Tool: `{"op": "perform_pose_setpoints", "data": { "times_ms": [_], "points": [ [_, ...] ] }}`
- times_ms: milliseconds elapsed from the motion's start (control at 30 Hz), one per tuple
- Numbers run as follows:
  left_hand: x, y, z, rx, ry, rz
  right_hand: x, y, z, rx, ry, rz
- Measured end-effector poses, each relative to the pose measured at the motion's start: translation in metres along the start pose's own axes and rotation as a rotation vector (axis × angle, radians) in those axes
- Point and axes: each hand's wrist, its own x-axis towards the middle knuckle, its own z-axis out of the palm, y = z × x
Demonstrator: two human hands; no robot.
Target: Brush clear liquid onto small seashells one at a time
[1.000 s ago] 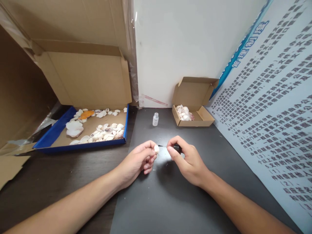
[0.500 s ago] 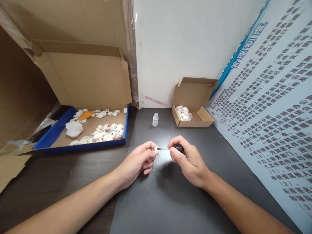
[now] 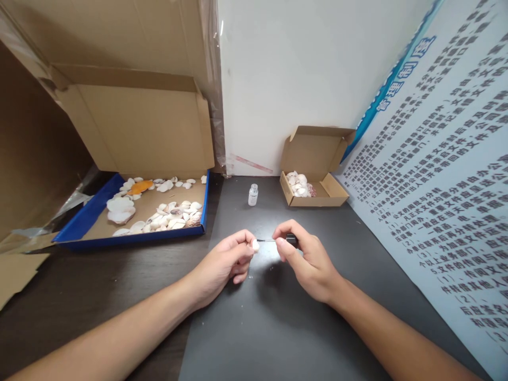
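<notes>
Between the thumb and fingers of my left hand (image 3: 228, 259) is a small white seashell (image 3: 255, 245), pinched at its edge. My right hand (image 3: 309, 259) grips the black cap of a thin applicator brush (image 3: 291, 241). The brush's slim stem points left, and its dark tip is at the shell; whether it touches cannot be made out. Beyond both hands an uncapped small clear bottle (image 3: 253, 196) with a white label stands upright on the dark grey mat (image 3: 238, 344).
On the left, an open blue-edged cardboard box (image 3: 130, 241) holds many white shells and an orange one (image 3: 141, 187). A smaller open cardboard box (image 3: 329, 201) with shells stands at the back right. A printed poster (image 3: 436, 185) borders the right side; a white panel (image 3: 301, 63) rises behind.
The brush tip has shifted slightly up at the shell, and the shell has turned a little, showing more of its white surface. My right hand has moved barely; my left stays in place.
</notes>
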Motion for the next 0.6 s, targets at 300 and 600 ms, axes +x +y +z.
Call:
{"op": "perform_pose_setpoints", "data": {
  "times_ms": [300,600],
  "points": [
    [-0.0004,0.0009,0.0009,0.004,0.002,0.001,-0.0007,-0.0005,0.0004,0.012,-0.003,0.002],
    [0.0001,-0.0006,0.0002,0.001,0.001,0.005,-0.0001,-0.0001,0.0010,0.006,-0.013,-0.001]
  ]
}}
